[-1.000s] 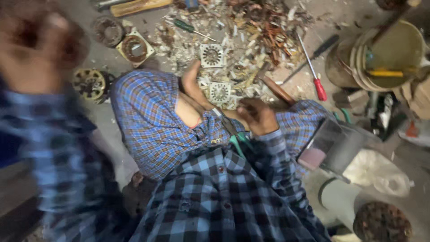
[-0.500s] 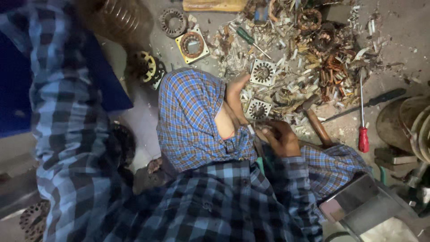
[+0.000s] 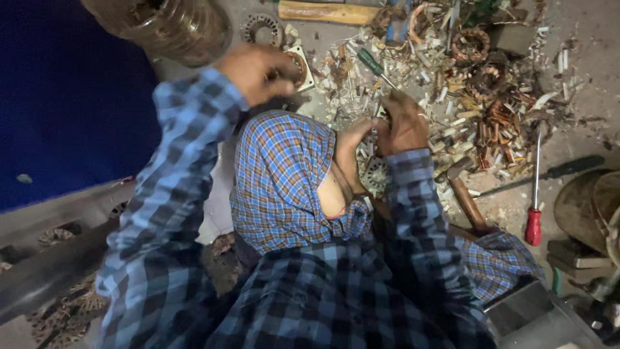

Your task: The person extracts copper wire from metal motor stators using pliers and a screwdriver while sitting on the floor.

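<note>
Left hand is blurred above a square stator, finger state can't be told; right hand is curled, fingers pressed together, over the scrap pile.

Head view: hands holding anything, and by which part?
Cannot tell. The left hand is blurred over a square motor stator; the right hand rests curled on the scrap pile, contents hidden.

wooden hammer handle; coppery coils

Left hand: swung from blurred upper-left down onto square stator.
Right hand: moved from lap up to scrap pile, near foot.
</note>
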